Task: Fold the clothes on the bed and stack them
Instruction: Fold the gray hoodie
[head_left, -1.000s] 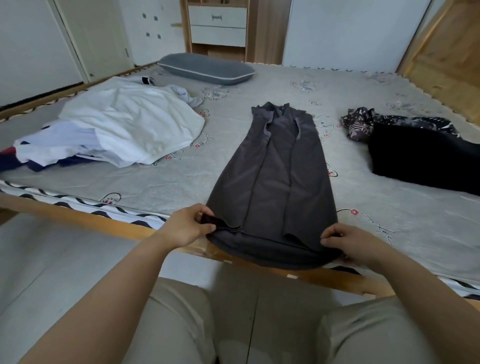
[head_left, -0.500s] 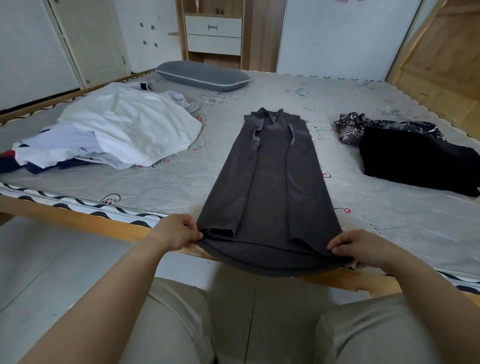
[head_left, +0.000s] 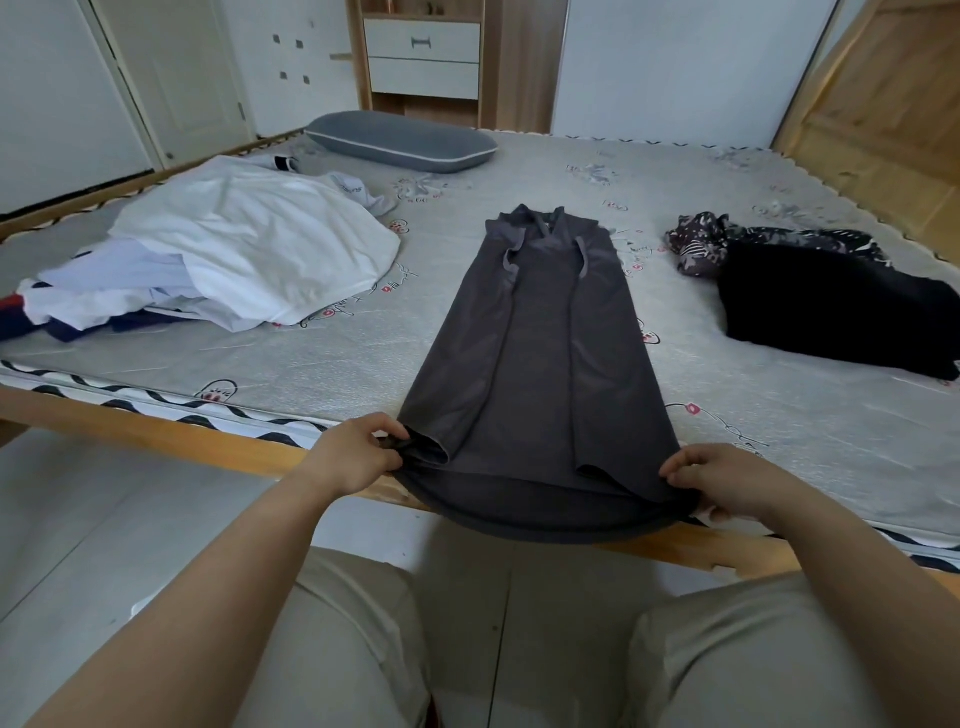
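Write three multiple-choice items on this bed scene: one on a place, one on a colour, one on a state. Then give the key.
1. Where does the pillow lie?
A. at the far edge of the bed
B. on the floor
C. under the black garment

2. What colour is the garment held by both hands?
A. white
B. dark grey
C. red

3. How does that garment lie?
A. crumpled in a ball
B. hanging from a door
C. spread long, sides folded inward

Key: 1 A, it sits by the far wall; 2 B, plainly dark grey; 3 C, left hand and right hand pinch its hem corners.
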